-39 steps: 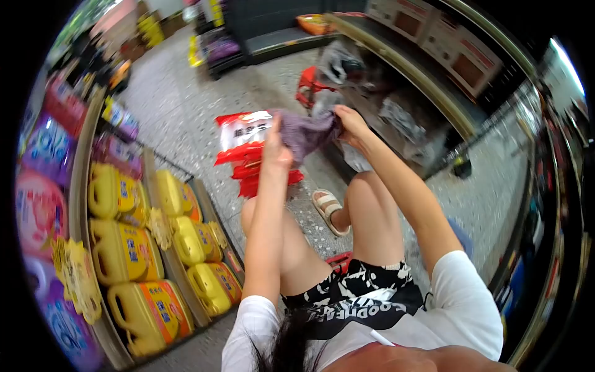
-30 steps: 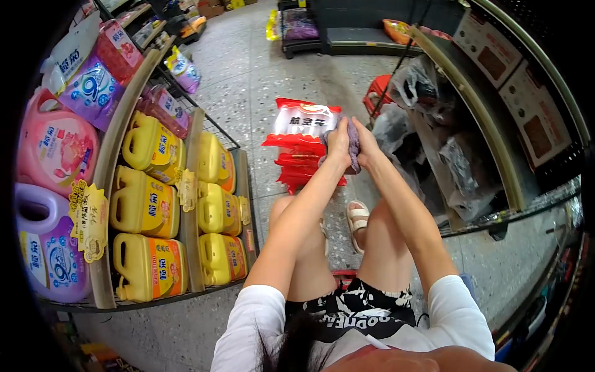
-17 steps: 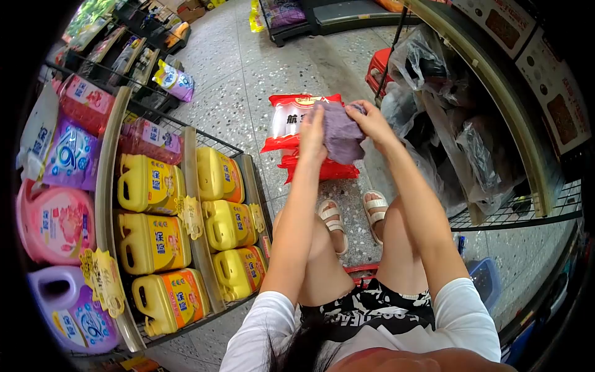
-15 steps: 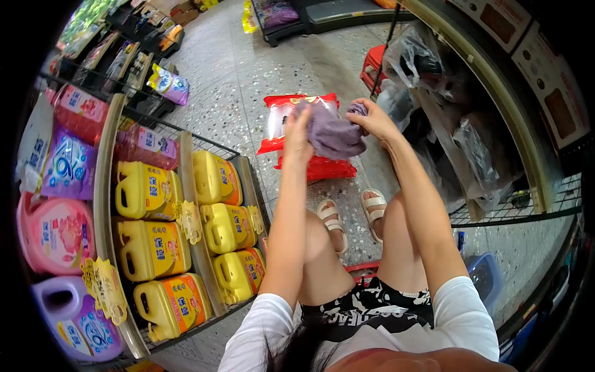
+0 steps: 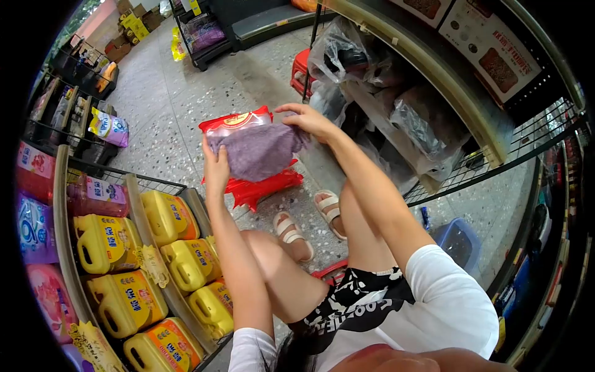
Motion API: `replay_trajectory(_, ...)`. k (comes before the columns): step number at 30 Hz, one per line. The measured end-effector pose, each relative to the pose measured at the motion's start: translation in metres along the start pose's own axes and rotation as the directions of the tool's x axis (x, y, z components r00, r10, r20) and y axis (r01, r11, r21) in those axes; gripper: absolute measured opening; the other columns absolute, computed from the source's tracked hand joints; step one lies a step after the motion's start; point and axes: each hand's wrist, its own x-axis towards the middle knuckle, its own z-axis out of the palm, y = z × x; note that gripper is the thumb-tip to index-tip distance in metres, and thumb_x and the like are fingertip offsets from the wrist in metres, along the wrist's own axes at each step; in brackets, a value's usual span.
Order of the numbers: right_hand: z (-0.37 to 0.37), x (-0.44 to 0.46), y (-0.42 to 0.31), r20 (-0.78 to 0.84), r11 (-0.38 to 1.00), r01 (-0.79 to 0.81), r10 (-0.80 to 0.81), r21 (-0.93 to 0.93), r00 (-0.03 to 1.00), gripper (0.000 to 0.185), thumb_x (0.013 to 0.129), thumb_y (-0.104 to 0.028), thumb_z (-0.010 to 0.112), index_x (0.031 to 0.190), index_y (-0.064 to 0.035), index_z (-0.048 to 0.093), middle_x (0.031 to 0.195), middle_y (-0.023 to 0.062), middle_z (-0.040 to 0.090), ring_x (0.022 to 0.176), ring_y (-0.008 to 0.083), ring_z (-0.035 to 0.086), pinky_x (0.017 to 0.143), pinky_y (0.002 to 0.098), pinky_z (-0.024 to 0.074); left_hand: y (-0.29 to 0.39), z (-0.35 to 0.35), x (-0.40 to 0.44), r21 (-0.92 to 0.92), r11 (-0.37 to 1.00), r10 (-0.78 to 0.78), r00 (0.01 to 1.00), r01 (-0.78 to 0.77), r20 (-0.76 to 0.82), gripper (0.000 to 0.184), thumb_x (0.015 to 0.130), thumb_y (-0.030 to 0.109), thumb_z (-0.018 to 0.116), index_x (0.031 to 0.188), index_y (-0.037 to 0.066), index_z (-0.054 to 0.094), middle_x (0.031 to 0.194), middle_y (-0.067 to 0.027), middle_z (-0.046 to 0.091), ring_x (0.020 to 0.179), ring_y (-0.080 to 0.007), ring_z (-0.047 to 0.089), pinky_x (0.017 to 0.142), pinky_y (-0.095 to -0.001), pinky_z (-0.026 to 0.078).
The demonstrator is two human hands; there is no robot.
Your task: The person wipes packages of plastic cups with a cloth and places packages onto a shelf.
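A purple cloth (image 5: 260, 150) is spread between my two hands in front of my knees. My left hand (image 5: 216, 166) grips its left edge, thumb on top. At the cloth's upper right corner, my right hand (image 5: 308, 121) pinches the fabric, with its index finger stretched out above. Behind and partly under the cloth is a red and white plastic package (image 5: 238, 121); its middle is hidden. Nearer to my feet, another red package (image 5: 263, 188) shows below the cloth's lower edge.
On the left, a shelf rack holds several yellow jugs (image 5: 127, 302) and pink and purple bottles. A wire shelf (image 5: 458, 167) with bags in clear plastic (image 5: 421, 127) stands at the right. A blue plastic bin (image 5: 458, 245) is near my right knee, and a red stool (image 5: 302, 71) lies farther off.
The cloth was bunched up and is now opened out flatter between my hands. My view has turned, so the shelves and packages sit farther left.
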Motion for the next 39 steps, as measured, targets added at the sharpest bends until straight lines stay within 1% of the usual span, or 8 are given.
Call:
replay_trajectory(3,0.008,0.007,0.008,-0.003,0.975,0.006,-0.006,0.224,1.000,0.030,0.092,-0.014,0.059,0.121,-0.0061,0.063,0.097,-0.0008,0.064,0.084,0.0063,0.056,0.075,0.0202,0.0441,0.013,-0.012,-0.010,0.086,0.968,-0.233,0.971,0.237,-0.055,0.085,0.084,0.040,0.071,0.140,-0.011,0.032,0.137,-0.0320,0.045,0.124,-0.0358,0.051,0.105,-0.0378,0.038)
replay_trajectory(9,0.015,0.000,-0.009,-0.159,0.987,0.115,-0.097,0.114,0.983,0.021,0.087,-0.011,0.064,0.107,-0.0048,0.071,0.092,0.0002,0.067,0.078,0.0064,0.059,0.071,0.0211,0.0469,0.004,-0.029,-0.017,-0.550,0.646,-0.441,0.847,0.529,0.298,0.098,0.074,-0.003,0.076,0.150,-0.001,0.015,0.137,-0.0320,0.041,0.119,-0.0342,0.054,0.100,-0.0398,0.043)
replay_trajectory(15,0.018,0.010,0.002,-0.273,0.922,0.218,-0.131,0.321,0.953,0.030,0.087,-0.012,0.061,0.115,-0.0028,0.068,0.090,-0.0001,0.067,0.076,0.0069,0.059,0.069,0.0230,0.0484,-0.015,-0.046,0.005,-0.405,0.754,-0.431,0.855,0.517,0.289,0.090,0.072,-0.015,0.064,0.150,0.003,0.023,0.123,-0.0244,0.054,0.103,-0.0295,0.061,0.090,-0.0374,0.050)
replay_trajectory(20,0.014,-0.002,-0.003,-0.215,0.957,0.289,-0.278,0.016,0.936,0.039,0.081,-0.017,0.071,0.118,-0.0039,0.067,0.096,0.0027,0.068,0.084,0.0088,0.060,0.076,0.0241,0.0485,-0.036,-0.040,0.003,0.186,0.949,-0.248,0.967,0.253,-0.048,0.060,0.075,-0.003,0.062,0.133,0.004,0.051,0.101,-0.0137,0.065,0.083,-0.0180,0.063,0.073,-0.0315,0.051)
replay_trajectory(24,0.001,-0.014,-0.015,-0.118,0.905,0.350,-0.385,-0.240,0.915,0.047,0.073,-0.020,0.076,0.117,-0.0029,0.067,0.103,0.0097,0.069,0.096,0.0184,0.062,0.087,0.0298,0.0474,-0.086,-0.066,-0.007,0.208,0.906,-0.373,0.928,0.368,-0.014,0.045,0.082,0.008,0.068,0.125,0.006,0.056,0.088,-0.0054,0.063,0.073,-0.0128,0.058,0.064,-0.0269,0.047)
replay_trajectory(30,-0.009,-0.017,0.004,-0.062,0.515,0.364,-0.636,-0.776,0.769,0.040,0.070,-0.012,0.069,0.109,-0.0043,0.068,0.097,0.0132,0.066,0.098,0.0316,0.059,0.089,0.0386,0.0458,-0.008,-0.071,-0.013,-0.559,0.700,-0.443,0.884,0.444,0.148,0.033,0.092,0.007,0.062,0.125,0.004,0.057,0.096,-0.0050,0.065,0.081,-0.0095,0.060,0.071,-0.0207,0.046)
replay_trajectory(36,-0.016,-0.005,0.014,-0.217,0.605,0.204,-0.548,-0.770,0.808,0.022,0.069,-0.008,0.066,0.091,-0.0075,0.072,0.099,0.0125,0.064,0.103,0.0313,0.056,0.087,0.0396,0.0446,-0.011,-0.062,-0.012,-0.125,0.961,-0.208,0.945,0.245,0.252,0.032,0.090,0.010,0.066,0.119,-0.003,0.062,0.101,-0.0045,0.066,0.091,-0.0109,0.060,0.078,-0.0237,0.046)
replay_trajectory(39,-0.014,-0.007,0.012,-0.316,0.612,0.215,-0.640,-0.761,0.701,0.015,0.069,-0.012,0.067,0.082,-0.0071,0.072,0.088,0.0137,0.065,0.094,0.0326,0.059,0.086,0.0399,0.0465,-0.013,-0.058,-0.005,0.077,0.935,-0.350,0.935,0.345,0.054,0.027,0.088,0.010,0.067,0.112,-0.003,0.065,0.095,-0.0032,0.065,0.089,-0.0097,0.058,0.078,-0.0237,0.045)
